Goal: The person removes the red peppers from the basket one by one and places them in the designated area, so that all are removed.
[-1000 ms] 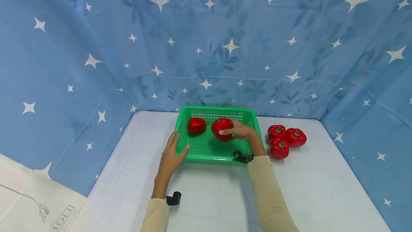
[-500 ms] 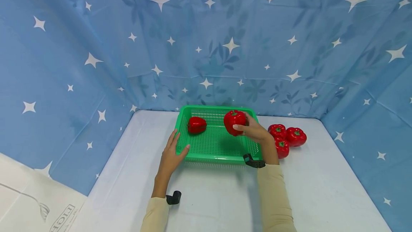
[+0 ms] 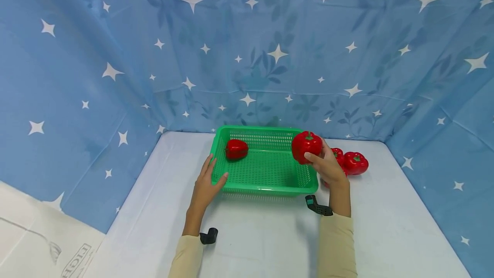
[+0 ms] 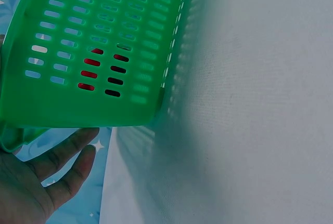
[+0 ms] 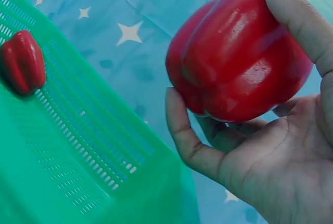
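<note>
Right hand [image 3: 329,167] held red pepper [image 3: 305,146] up by right end of green basket [image 3: 260,188], fingers wrapped round its sides. Left hand [image 3: 204,188] held nothing, fingers loose by left end. Pepper looked light, firm, maybe slippery; fat middle seemed best to grab.
</note>
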The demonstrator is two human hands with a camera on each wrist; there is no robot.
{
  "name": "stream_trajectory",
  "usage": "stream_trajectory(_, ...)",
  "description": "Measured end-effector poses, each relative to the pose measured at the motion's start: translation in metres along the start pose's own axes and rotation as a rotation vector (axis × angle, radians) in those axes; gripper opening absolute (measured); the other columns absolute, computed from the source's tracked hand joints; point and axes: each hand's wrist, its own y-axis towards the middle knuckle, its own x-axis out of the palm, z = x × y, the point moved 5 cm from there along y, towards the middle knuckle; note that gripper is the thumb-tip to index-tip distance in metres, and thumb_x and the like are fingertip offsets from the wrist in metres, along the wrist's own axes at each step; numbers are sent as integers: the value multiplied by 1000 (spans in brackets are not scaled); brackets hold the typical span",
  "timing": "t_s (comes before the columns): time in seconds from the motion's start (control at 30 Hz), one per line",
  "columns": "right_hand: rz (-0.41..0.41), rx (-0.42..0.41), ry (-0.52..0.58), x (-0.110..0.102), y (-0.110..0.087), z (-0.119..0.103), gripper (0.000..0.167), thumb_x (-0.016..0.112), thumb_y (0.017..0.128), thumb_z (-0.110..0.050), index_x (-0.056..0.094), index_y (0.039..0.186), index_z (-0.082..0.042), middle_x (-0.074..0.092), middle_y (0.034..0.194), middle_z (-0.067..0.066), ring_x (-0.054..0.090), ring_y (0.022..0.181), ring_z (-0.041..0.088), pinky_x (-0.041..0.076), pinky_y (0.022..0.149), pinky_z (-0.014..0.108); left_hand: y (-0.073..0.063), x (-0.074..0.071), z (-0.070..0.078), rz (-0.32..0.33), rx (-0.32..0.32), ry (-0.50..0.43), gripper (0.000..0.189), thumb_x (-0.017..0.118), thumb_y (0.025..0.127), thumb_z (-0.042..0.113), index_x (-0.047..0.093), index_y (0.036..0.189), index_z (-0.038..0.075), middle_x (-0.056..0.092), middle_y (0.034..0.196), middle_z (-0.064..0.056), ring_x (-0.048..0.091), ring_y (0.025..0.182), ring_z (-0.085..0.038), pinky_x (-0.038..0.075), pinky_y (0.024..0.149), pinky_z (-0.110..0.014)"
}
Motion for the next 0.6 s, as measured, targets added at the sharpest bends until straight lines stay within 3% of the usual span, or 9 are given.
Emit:
stream_trajectory(0.17,108,-27,-3,-13,-19,-9,72,57,94,-2,19,153,-20,39,142,-4,38,129,16,55,89,25,1,1,0,-1,0,1,79,58,92,57,35,152,12,18,163,8,30,147,-29,36,110,-58)
stream_trajectory(0.37,309,7,-34,-32,-41,-16,83,64,92,-6,14,155,-27,31,147,-5,30,132,15,54,87,21,1,1,-1,4,0,0,78,58,92,57,36,152,12,19,163,7,31,147,-29,36,110,-58)
stream_trajectory(0.6,420,-180,94,-57,-63,-19,71,57,91,5,27,150,-22,37,146,-2,34,135,16,55,88,22,-1,0,0,3,-3,-3,78,58,92,57,35,152,13,19,163,8,31,147,-29,36,110,-59)
